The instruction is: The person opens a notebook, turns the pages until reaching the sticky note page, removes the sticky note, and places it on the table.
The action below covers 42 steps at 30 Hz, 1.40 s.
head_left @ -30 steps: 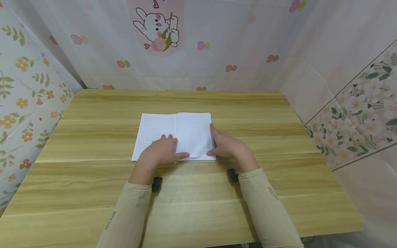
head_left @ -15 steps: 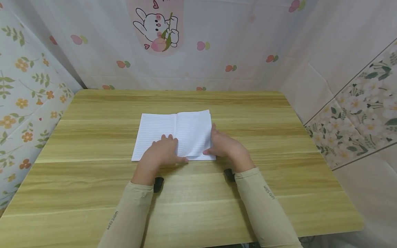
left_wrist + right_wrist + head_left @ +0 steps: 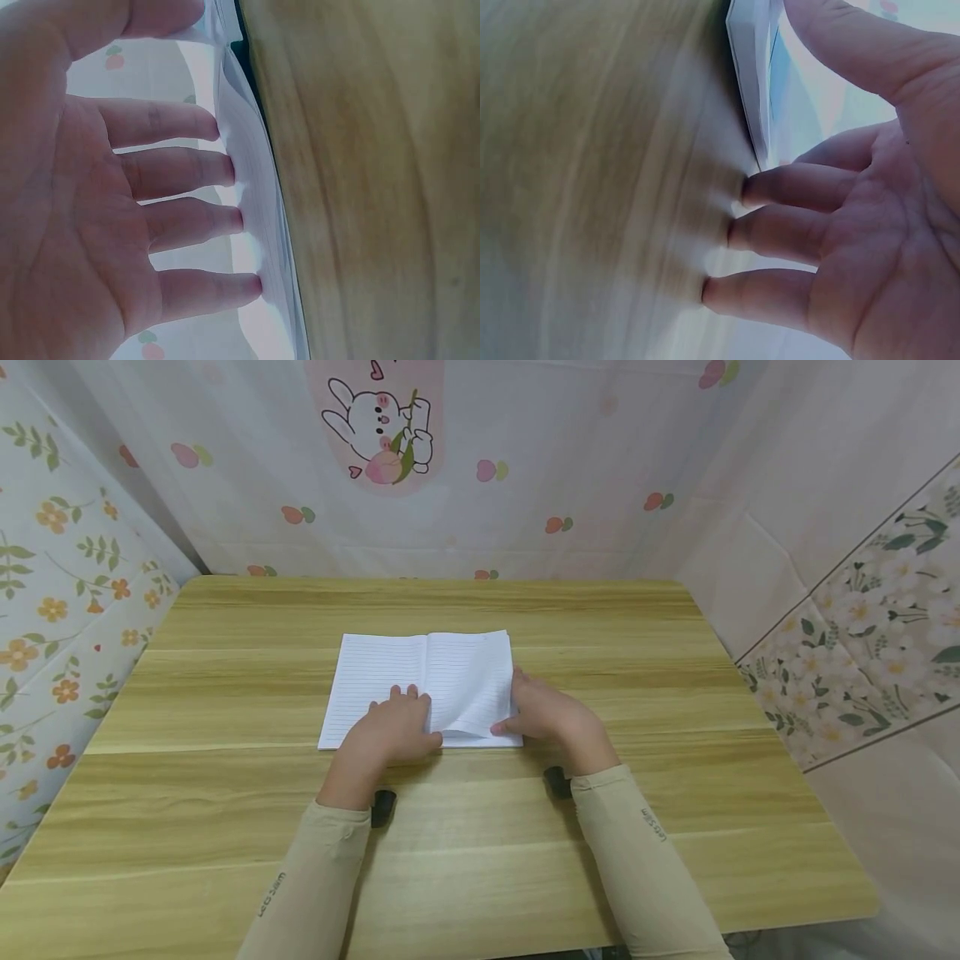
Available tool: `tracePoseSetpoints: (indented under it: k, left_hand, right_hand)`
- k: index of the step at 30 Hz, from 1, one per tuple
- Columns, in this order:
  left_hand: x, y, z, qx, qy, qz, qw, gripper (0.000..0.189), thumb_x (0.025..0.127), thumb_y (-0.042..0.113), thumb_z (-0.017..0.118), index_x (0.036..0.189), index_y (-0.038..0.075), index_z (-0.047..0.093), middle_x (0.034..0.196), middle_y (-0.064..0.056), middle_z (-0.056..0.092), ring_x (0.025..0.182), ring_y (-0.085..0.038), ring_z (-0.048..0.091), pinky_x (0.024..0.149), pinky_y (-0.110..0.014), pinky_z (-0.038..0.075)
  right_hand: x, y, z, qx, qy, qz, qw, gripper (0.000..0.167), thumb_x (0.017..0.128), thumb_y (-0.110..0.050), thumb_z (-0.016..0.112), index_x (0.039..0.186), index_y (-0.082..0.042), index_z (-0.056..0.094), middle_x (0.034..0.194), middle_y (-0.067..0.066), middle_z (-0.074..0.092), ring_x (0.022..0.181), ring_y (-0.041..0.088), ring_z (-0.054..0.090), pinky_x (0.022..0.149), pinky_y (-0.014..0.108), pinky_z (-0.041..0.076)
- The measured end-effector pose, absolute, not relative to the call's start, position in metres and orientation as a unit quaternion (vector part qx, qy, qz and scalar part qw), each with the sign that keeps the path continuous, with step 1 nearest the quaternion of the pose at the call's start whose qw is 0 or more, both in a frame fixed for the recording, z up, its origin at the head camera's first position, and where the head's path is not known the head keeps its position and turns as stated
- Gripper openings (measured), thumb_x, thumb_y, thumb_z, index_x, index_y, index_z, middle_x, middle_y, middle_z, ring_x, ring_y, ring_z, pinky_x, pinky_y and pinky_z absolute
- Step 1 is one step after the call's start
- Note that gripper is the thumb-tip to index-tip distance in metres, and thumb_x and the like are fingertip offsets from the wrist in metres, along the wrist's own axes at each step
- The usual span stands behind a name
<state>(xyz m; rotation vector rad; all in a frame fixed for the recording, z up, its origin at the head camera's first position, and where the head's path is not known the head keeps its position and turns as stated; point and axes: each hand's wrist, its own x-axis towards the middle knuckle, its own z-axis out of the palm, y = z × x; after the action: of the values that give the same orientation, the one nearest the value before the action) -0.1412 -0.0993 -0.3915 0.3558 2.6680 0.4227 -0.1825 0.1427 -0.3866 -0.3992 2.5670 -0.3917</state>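
An open notebook (image 3: 465, 672) with white lined pages lies flat on the table. My left hand (image 3: 393, 722) rests near its fold, its straight spread fingertips pressing the pages in the left wrist view. The left thumb points right along the lower edge. At the right edge is my right hand (image 3: 551, 710), its thumb on the lower right corner of the page. The top right page bulges up beside that thumb, its lower edge lifted. In the right wrist view, fingers (image 3: 761, 296) of my right hand touch the tabletop beside the notebook, and the palm holds nothing.
The wooden table (image 3: 225, 693) extends to all sides of the notebook. Behind it hangs a white curtain (image 3: 600, 443) with fruit prints. A flowered curtain (image 3: 67, 610) borders the left side. Black wrist devices sit at both sleeve cuffs.
My right thumb has slid slightly left over the page, and the page has buckled upward. My left thumb has drawn in toward its fingers. The notebook stays in place.
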Motion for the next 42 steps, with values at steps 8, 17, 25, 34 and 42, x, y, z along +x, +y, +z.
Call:
tracePoseSetpoints:
  k: [8, 17, 25, 34, 42]
  left_hand:
    - [-0.142, -0.103, -0.393, 0.138, 0.955, 0.159, 0.210, 0.064, 0.102, 0.026, 0.046, 0.155, -0.009, 0.045, 0.168, -0.037, 0.030, 0.159, -0.058, 0.024, 0.121, -0.079, 0.028]
    - [-0.147, -0.116, -0.397, 0.115, 0.941, 0.274, 0.160, 0.047, 0.113, 0.030, 0.039, 0.137, -0.007, 0.055, 0.119, -0.025, 0.069, 0.113, -0.037, 0.066, 0.100, -0.055, 0.054]
    - [-0.147, -0.124, -0.383, -0.030, 0.934, 0.356, 0.001, 0.075, 0.103, 0.015, 0.053, 0.170, 0.005, 0.020, 0.161, -0.031, 0.048, 0.140, -0.049, 0.058, 0.111, -0.062, 0.051]
    - [-0.143, -0.116, -0.388, 0.073, 0.993, 0.093, 0.028, 0.069, 0.095, -0.003, 0.060, 0.161, 0.014, 0.047, 0.173, -0.014, 0.037, 0.167, -0.046, 0.010, 0.124, -0.083, 0.015]
    - [-0.142, -0.112, -0.399, 0.124, 0.971, 0.103, 0.175, 0.053, 0.109, 0.006, 0.041, 0.162, 0.005, 0.043, 0.173, -0.022, 0.033, 0.164, -0.045, 0.023, 0.128, -0.071, 0.024]
  right_hand:
    - [-0.182, 0.146, -0.386, -0.169, 0.942, -0.156, 0.245, 0.112, 0.096, -0.038, 0.080, 0.168, 0.008, 0.007, 0.176, 0.025, 0.022, 0.165, 0.038, 0.024, 0.135, 0.051, 0.023]
    - [-0.183, 0.146, -0.387, -0.155, 0.944, -0.142, 0.255, 0.110, 0.097, -0.040, 0.078, 0.168, 0.008, 0.009, 0.178, 0.023, 0.016, 0.166, 0.038, 0.019, 0.136, 0.051, 0.020]
    - [-0.181, 0.146, -0.386, -0.152, 0.945, -0.143, 0.252, 0.111, 0.097, -0.039, 0.079, 0.168, 0.008, 0.008, 0.177, 0.023, 0.018, 0.166, 0.036, 0.022, 0.135, 0.050, 0.023]
    - [-0.183, 0.146, -0.387, -0.142, 0.946, -0.139, 0.257, 0.110, 0.097, -0.041, 0.078, 0.168, 0.007, 0.010, 0.178, 0.022, 0.016, 0.167, 0.036, 0.019, 0.136, 0.050, 0.021]
    - [-0.183, 0.144, -0.385, -0.134, 0.947, -0.131, 0.260, 0.109, 0.097, -0.042, 0.079, 0.167, 0.008, 0.012, 0.176, 0.024, 0.022, 0.165, 0.034, 0.025, 0.134, 0.049, 0.026]
